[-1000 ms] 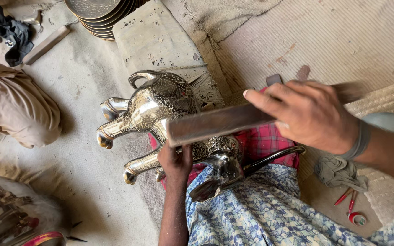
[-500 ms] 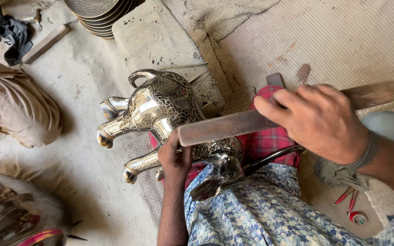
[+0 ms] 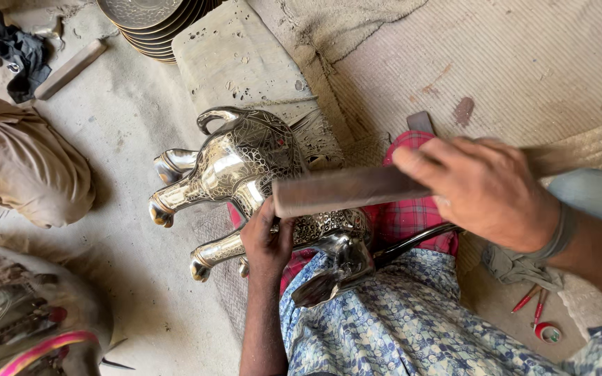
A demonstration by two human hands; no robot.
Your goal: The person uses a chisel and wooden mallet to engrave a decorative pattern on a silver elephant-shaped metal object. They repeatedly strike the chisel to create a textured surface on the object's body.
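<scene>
From my remote feed: right hand (image 3: 489, 191) wraps a long flat wooden bar (image 3: 346, 189), grip pressed tight round it, held level over a shiny engraved silver-metal elephat figure (image 3: 245, 167) lying on its side across the lap, on red checked cloth (image 3: 412, 209), trunk toward the sandy floor (image 3: 134, 125). Left hand (image 3: 266, 240) pinches a small tool, prob. a punch, vs. the belly; I can't tell its shape. Figure looks heavy, stiff, slick where polished; I'd hold it by legs or trunk. Stacked metal plates (image 3: 151, 21) lie beyond.
</scene>
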